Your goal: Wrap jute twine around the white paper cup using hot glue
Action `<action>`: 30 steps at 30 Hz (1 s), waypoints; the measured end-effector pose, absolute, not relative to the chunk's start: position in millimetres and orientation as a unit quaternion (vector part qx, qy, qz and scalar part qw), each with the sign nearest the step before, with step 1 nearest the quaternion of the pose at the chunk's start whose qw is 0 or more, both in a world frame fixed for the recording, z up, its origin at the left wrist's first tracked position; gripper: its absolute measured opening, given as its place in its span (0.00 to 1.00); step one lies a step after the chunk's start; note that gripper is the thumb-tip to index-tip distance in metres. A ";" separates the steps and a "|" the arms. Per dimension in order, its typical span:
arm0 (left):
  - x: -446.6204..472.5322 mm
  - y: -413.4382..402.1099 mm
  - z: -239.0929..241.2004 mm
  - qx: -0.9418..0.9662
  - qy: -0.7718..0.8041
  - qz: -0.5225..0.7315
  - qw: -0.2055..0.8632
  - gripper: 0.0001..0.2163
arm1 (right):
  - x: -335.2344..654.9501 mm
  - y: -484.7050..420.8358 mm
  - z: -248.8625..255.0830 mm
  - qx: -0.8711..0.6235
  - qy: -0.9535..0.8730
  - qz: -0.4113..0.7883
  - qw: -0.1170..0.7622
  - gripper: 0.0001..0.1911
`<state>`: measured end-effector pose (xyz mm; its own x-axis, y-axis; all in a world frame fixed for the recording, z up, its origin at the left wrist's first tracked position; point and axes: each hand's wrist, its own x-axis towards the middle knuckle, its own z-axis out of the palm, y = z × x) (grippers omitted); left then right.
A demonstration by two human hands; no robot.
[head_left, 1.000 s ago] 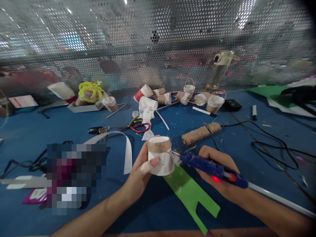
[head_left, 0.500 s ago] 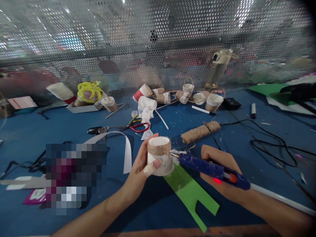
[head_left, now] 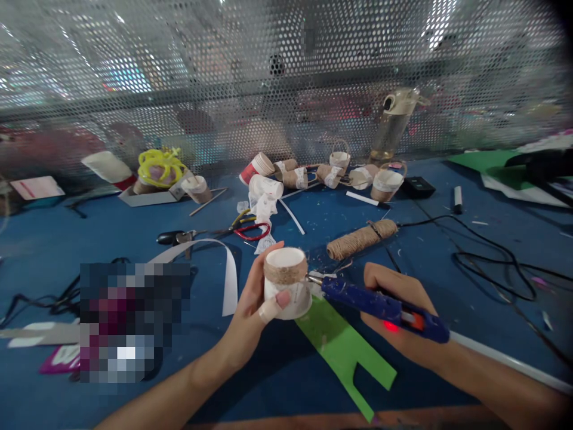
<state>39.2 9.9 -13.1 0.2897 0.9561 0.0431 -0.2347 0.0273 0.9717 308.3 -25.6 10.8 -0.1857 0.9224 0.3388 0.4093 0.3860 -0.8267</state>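
Note:
My left hand (head_left: 250,310) is closed around a small white paper cup (head_left: 286,283) with a band of jute twine wound below its rim, thumb pressed on the cup's front. My right hand (head_left: 394,310) grips a blue hot glue gun (head_left: 380,307) with a red light glowing on it. The gun's metal nozzle points left and touches the cup's right side just below the twine band. A strip of green paper (head_left: 344,352) lies on the blue table (head_left: 313,221) under both.
A roll of jute twine (head_left: 360,237) lies just behind the hands. Scissors and pliers (head_left: 215,232), a curled white paper strip (head_left: 228,269), several finished twine cups (head_left: 331,173) and a bottle (head_left: 396,125) lie further back. Black cables (head_left: 487,257) trail on the right. A perforated metal screen (head_left: 286,71) backs the table.
The cup has tipped and turned slightly in my left hand and sunk a little. The glue gun has stayed at the cup's right side.

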 end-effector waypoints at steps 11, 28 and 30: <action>40.1 9.9 -13.1 0.522 0.367 0.458 0.618 0.29 | 306.3 -25.2 9.1 -0.449 -0.714 0.301 0.446 0.18; 40.5 9.2 -11.9 0.507 0.366 0.461 0.630 0.32 | 307.1 -25.4 10.0 -0.459 -0.707 0.303 0.444 0.18; 40.7 8.4 -10.3 0.498 0.372 0.465 0.631 0.33 | 307.5 -24.7 9.3 -0.464 -0.702 0.304 0.446 0.18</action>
<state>40.7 8.4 -10.3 0.2910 0.9567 -0.0075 -0.2153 0.0732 0.9738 307.5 -24.7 9.3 -0.1712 0.9229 0.3449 0.3808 0.3849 -0.8407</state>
